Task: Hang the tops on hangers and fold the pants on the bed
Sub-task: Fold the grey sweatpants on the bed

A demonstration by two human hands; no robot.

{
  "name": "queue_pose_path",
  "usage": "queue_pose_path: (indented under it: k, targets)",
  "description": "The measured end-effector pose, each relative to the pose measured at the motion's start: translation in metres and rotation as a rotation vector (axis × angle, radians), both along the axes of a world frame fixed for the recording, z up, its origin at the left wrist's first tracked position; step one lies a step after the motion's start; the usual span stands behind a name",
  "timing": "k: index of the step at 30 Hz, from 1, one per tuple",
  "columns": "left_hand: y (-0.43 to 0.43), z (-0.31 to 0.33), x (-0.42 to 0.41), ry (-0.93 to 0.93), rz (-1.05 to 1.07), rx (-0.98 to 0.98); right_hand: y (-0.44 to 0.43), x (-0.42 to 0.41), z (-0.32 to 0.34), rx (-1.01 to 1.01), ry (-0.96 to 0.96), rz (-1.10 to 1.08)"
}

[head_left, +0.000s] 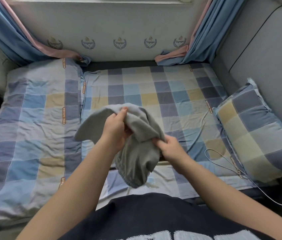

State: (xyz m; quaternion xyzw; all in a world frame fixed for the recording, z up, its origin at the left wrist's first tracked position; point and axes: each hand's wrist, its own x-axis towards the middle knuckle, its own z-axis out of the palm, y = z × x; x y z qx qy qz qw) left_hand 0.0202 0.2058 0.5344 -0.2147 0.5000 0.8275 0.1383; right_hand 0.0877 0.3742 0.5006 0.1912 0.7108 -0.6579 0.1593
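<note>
Head view, one entry.

- Grey pants [142,135]: soft, matte knit, bunched into a loose lump. One rounded flap is sticking out to the left. A gathered elastic waistband is hanging at the near end, with a pale drawstring dangling below it. They are being held up in the air over the near middle of the bed [154,94], not lying on it. The legs are crumpled together, so their layout is hard to make out.
- Left hand [117,130]: its fingers are curling round the far upper fold, with the thumb pinching cloth at the top.
- Right hand [169,148]: it is closing on a fold at the right edge, and its fingertips are buried in the fabric.
- Bedding: a wrinkled cotton sheet in blue, grey and yellow checks, a matching quilt [32,118] on the left, and a pillow [251,129] on the right, partly cut off.
- Thin cable [223,161]: it is looping near the pillow.
</note>
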Motion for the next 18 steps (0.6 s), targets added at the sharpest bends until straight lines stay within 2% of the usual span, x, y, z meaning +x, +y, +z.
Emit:
queue_pose_path:
  k: [4, 8, 10, 15, 18]
  targets:
    - [-0.011, -0.016, 0.022, 0.065, -0.211, -0.273, 0.003, -0.026, 0.026, -0.161, -0.03, -0.143]
    - [-0.014, -0.035, 0.052, 0.209, -0.517, -0.38, 0.003, -0.037, 0.043, -0.266, -0.064, -0.194]
    - [-0.012, -0.044, 0.06, 0.288, -0.657, -0.525, 0.006, -0.035, 0.049, -0.367, -0.083, -0.19]
    - [0.002, -0.056, 0.057, 0.373, -0.611, -0.822, 0.011, -0.038, 0.06, -0.498, -0.099, -0.191]
    - [0.003, -0.061, 0.046, 0.366, -0.493, -0.869, 0.02, -0.038, 0.058, -0.553, 0.001, -0.235]
